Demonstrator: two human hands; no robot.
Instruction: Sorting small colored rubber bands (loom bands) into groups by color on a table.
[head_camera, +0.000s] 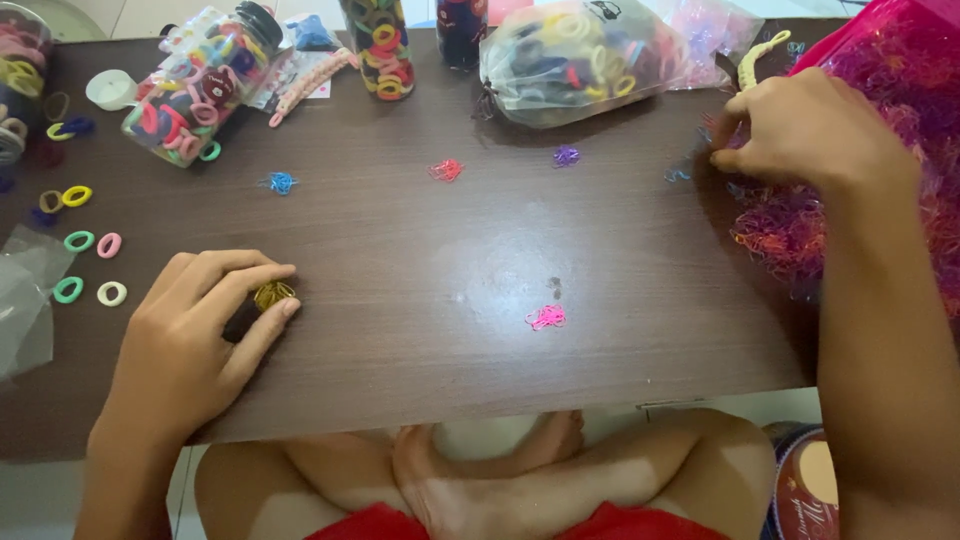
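a small bundle of yellow elastic bands is pinched at nine o'clock on the table by the left hand, fingers closed on it. it could spring loose if the pinch slackens. at two o'clock, the right hand, fingers curled, picks at the pile of pink elastics.

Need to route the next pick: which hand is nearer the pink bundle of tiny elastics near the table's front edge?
Left. The left hand rests left of the pink bundle; the right hand is farther, up at the elastic pile.
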